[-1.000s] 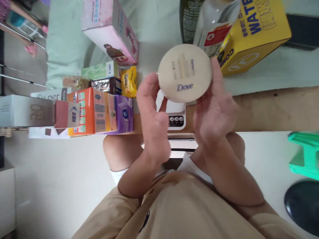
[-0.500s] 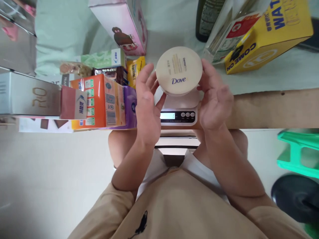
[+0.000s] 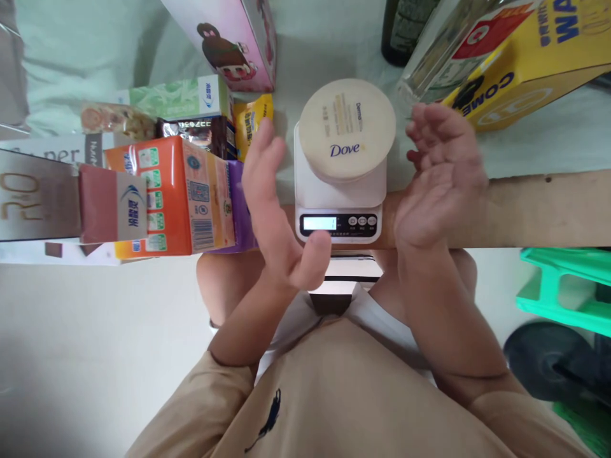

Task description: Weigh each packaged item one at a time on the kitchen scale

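Note:
A round cream Dove jar (image 3: 347, 128) rests on a small white kitchen scale (image 3: 340, 203) at the table's front edge; the scale's display is lit. My left hand (image 3: 274, 203) hovers open just left of the scale, palm turned inward, thumb low near the display. My right hand (image 3: 439, 172) hovers open to the right of the jar, fingers spread. Neither hand touches the jar or the scale.
An orange carton (image 3: 167, 194), a purple pack (image 3: 241, 210), a brown box (image 3: 112, 210) and snack packets stand to the left. A pink box (image 3: 233, 38), a dark bottle (image 3: 405, 28), a clear bottle (image 3: 443, 51) and a yellow box (image 3: 534, 57) stand behind. A green stool (image 3: 568, 286) is at the right.
Both hands lowered the Dove jar onto the scale, let it go and drew apart to either side. The scale's display is now in full view.

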Motion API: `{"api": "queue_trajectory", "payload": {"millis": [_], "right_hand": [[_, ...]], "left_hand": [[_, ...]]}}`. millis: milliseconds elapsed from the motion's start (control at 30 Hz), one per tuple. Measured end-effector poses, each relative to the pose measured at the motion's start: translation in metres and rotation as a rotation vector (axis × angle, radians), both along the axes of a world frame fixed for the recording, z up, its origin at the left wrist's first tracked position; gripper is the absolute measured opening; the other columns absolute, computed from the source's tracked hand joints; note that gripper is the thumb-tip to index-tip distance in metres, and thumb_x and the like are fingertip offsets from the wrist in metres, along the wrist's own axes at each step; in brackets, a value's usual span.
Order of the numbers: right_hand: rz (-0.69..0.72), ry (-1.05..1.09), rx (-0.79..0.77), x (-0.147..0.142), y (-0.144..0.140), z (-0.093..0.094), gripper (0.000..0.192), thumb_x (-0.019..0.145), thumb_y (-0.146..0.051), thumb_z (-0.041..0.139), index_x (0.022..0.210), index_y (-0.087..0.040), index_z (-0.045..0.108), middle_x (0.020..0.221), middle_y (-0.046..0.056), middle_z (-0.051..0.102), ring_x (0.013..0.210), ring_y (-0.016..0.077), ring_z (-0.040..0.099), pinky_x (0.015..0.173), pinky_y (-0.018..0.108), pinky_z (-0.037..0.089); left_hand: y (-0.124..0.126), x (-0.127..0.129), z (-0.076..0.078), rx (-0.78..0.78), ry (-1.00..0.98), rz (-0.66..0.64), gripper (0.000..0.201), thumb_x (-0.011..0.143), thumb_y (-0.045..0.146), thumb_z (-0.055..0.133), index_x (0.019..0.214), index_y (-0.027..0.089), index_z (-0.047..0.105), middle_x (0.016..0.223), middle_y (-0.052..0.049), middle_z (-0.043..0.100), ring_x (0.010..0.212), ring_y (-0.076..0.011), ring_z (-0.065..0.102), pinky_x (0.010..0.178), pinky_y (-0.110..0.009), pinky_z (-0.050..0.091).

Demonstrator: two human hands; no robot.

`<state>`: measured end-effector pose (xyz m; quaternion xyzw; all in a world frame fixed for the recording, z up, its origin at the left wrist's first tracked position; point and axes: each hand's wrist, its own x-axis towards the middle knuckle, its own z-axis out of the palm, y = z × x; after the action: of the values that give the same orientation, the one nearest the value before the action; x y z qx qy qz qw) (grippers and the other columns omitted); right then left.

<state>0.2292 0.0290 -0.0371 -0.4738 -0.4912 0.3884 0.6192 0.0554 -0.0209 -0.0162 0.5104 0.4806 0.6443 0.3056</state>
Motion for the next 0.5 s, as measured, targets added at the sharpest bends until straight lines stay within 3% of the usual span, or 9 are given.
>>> {"api": "queue_trajectory", "payload": {"millis": [67, 133, 267, 500], "right_hand": [[-0.081, -0.056, 0.027, 0.004, 0.002, -0.002, 0.047, 0.097, -0.067, 0.039, 0.127, -0.039, 0.065, 0.138, 0.001, 0.063, 0.14, 0.0286, 0.059, 0.127, 0.056, 0.04], [-0.118, -0.121, 0.073, 0.005, 0.003, -0.003, 0.049, 0.097, -0.069, 0.039, 0.128, -0.04, 0.063, 0.138, 0.001, 0.06, 0.143, 0.0309, 0.057, 0.123, 0.056, 0.043], [-0.089, -0.164, 0.082, 0.003, 0.0, -0.005, 0.047, 0.099, -0.07, 0.036, 0.13, -0.046, 0.061, 0.14, -0.001, 0.058, 0.144, 0.0309, 0.055, 0.123, 0.055, 0.043], [-0.062, -0.364, 0.136, 0.002, -0.004, -0.003, 0.052, 0.104, -0.062, 0.024, 0.139, -0.037, 0.052, 0.145, 0.006, 0.056, 0.142, 0.0295, 0.057, 0.12, 0.054, 0.046]], "left_hand": [[-0.002, -0.001, -0.01, 0.217, 0.174, 0.064, 0.062, 0.093, 0.072, 0.057, 0.149, 0.047, 0.054, 0.163, 0.016, 0.05, 0.168, -0.0293, 0.029, 0.142, -0.053, 0.024], [-0.003, 0.0, -0.015, 0.293, 0.213, 0.116, 0.056, 0.098, 0.065, 0.049, 0.151, 0.047, 0.053, 0.163, 0.016, 0.052, 0.166, -0.0291, 0.034, 0.139, -0.057, 0.027], [-0.001, 0.0, -0.02, 0.292, 0.191, 0.114, 0.059, 0.097, 0.064, 0.051, 0.152, 0.043, 0.055, 0.163, 0.015, 0.053, 0.163, -0.0276, 0.04, 0.139, -0.055, 0.029], [-0.004, -0.013, -0.034, 0.183, 0.388, 0.069, 0.082, 0.091, 0.091, 0.033, 0.16, 0.047, 0.034, 0.174, 0.009, 0.039, 0.17, -0.0351, 0.026, 0.137, -0.068, 0.034]]}}
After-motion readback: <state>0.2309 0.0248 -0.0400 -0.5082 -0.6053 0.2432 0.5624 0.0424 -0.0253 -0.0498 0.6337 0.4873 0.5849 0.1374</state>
